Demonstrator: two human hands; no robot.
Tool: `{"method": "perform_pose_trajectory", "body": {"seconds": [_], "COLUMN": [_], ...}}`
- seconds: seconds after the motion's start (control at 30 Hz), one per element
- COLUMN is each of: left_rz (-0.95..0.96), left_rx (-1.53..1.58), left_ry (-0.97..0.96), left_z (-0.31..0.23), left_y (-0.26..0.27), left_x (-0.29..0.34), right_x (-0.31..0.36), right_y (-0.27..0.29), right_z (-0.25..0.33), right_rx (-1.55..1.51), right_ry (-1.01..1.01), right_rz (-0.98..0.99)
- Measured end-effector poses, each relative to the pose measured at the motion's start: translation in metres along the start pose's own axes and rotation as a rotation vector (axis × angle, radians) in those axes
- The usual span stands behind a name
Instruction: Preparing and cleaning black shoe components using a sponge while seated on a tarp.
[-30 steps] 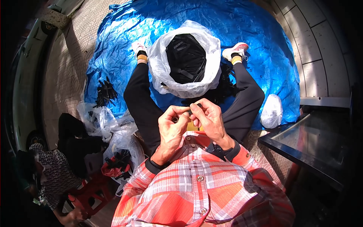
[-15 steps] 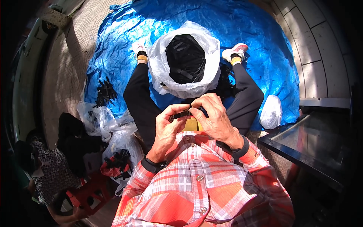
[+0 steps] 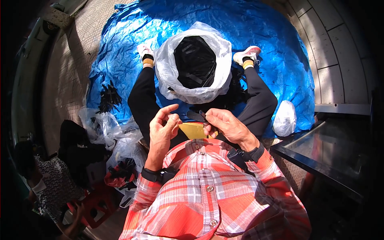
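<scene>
In front of my lap, my right hand (image 3: 230, 126) pinches a small black strap-like piece (image 3: 196, 116) between thumb and fingers. One end of the piece sticks out toward the left; its exact kind is too small to make out. My left hand (image 3: 161, 130) is apart from it, thumb and index finger spread with nothing between them. Below the hands a flat yellow piece (image 3: 192, 130) lies at my lap. Ahead, between my feet, stands a white plastic bag (image 3: 162, 64) with its mouth wide open, full of black strap-like pieces (image 3: 195, 60).
A blue tarp (image 3: 132, 36) lies under my legs. Black pieces (image 3: 110, 98) form a small pile on its left. Clear plastic bags (image 3: 128, 144) sit beside my left leg; a tied white bag (image 3: 285, 119) and a dark-framed table (image 3: 320, 156) are at right. Another person (image 3: 60, 184) is near a red stool (image 3: 98, 208).
My left hand has let go of the black piece and drawn away to the left, its fingers parting. My right hand keeps the piece, slightly lower than before.
</scene>
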State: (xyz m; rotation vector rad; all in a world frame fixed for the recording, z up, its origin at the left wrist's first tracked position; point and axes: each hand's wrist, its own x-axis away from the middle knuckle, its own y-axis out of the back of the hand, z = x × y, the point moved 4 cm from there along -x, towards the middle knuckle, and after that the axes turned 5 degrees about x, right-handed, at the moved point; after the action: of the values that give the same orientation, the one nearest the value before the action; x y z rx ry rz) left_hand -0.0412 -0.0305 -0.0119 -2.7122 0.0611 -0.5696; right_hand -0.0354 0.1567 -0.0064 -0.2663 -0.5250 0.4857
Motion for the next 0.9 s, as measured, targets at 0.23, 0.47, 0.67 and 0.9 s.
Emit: {"method": "perform_pose_trajectory", "body": {"seconds": [0.23,0.47,0.67,0.9], "left_rz": [0.363,0.303,0.247,0.224], "left_rx": [0.184,0.194,0.109,0.188], "left_ry": [0.048,0.066,0.077,-0.024], "left_z": [0.016,0.015,0.019,0.025], "left_y": [-0.026,-0.023,-0.022,-0.031], "left_x": [-0.002,-0.005,-0.004,-0.003], "right_x": [-0.002,-0.005,-0.008,-0.006], "right_y": [-0.017,-0.024,-0.020,-0.012], "right_z": [-0.004,0.010,0.002,-0.005], "right_rx": [-0.052,0.059,-0.169,-0.356], "right_ry": [-0.054,0.136,0.079,0.057], "right_rz": [0.096,-0.158,-0.099,-0.153]}}
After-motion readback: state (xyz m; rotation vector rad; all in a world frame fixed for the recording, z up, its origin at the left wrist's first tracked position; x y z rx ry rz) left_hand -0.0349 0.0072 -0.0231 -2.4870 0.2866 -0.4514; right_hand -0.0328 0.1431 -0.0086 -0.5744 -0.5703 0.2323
